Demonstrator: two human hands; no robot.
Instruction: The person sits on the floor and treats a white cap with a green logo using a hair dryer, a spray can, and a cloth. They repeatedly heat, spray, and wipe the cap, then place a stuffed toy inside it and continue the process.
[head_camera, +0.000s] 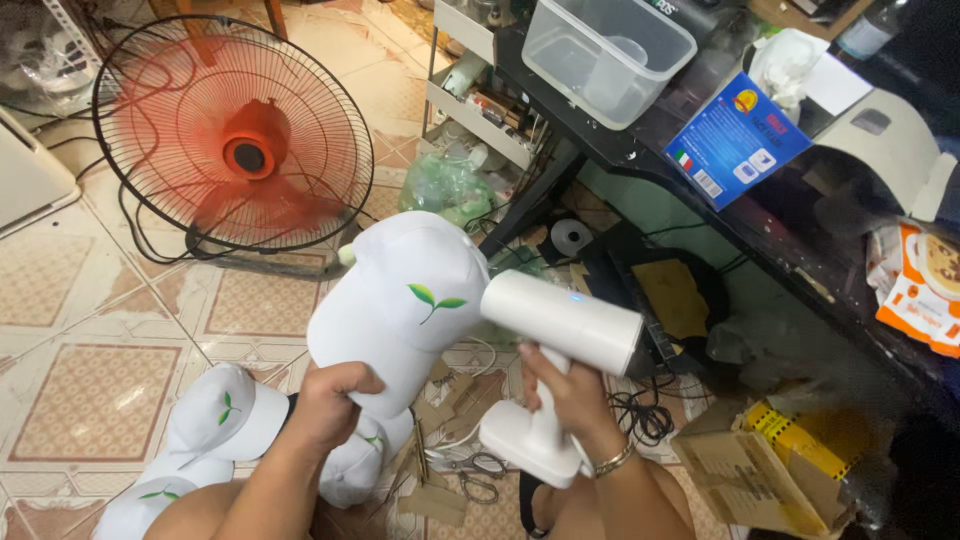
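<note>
From the head camera, the left hand (335, 400) holds a white cap (400, 300) up off the floor, its grip clamped on the cap's lower edge. The cap's rounded crown, with a small green leaf emblem, is turned toward the tool, so held, it seems, to present the fabric squarely to the nozzle. The left forearm rises from the lower left, wrist bent upward so the cap stands roughly upright in mid-air, between the two arms.

The right hand (570, 395) wraps a white handheld steamer-like appliance (560, 350) by its handle, fingers closed fully round it. The barrel lies level and its front end touches, or sits just beside, the cap's side near the emblem; which of the two I cannot tell. A bracelet (613, 461) circles the right wrist.

Below the left arm, more white caps (225, 410) with the same leaf mark lie on the tiled floor (90, 330), close by the held cap. Scissors (483, 475) lie on the floor under the appliance. A standing fan (235, 135) faces the worker from the upper left. At right, a dark surface (800, 250) carries a clear plastic tub (605, 55) and a blue box (737, 140).
</note>
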